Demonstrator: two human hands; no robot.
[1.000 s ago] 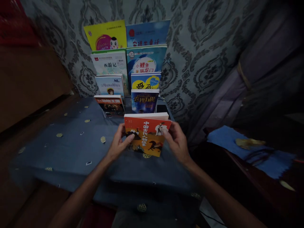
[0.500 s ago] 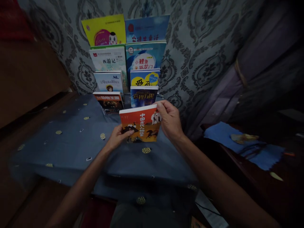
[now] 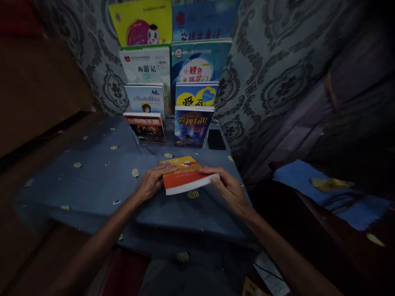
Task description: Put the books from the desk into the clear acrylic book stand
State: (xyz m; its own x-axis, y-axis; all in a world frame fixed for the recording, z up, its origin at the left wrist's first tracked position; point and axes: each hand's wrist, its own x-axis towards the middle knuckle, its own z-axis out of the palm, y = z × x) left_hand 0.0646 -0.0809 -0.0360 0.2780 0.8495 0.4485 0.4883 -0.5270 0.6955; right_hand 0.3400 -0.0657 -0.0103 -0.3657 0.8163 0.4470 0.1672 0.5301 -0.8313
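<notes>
An orange-red book (image 3: 187, 176) is held between my two hands just over the table, tilted, with its white page edge toward me. My left hand (image 3: 154, 181) grips its left side, thumb on top of the cover. At the right side, my right hand (image 3: 230, 189) is closed round the book's edge. Beyond it, several books stand upright in two stepped columns. A blue book with gold lettering (image 3: 191, 127) is at the front right, and an orange and black book with an animal picture (image 3: 147, 128) at the front left.
A blue patterned cloth (image 3: 92, 181) covers the table. A black phone (image 3: 216, 139) lies right of the standing books. Patterned wall covering (image 3: 262, 61) rises behind them. To the right, a blue cloth (image 3: 308, 172) with small items rests on a dark surface.
The orange-red book has been lowered and turned over; its other cover shows, page edge toward me. Both hands still hold it. The view has shifted, and the phone is now visible.
</notes>
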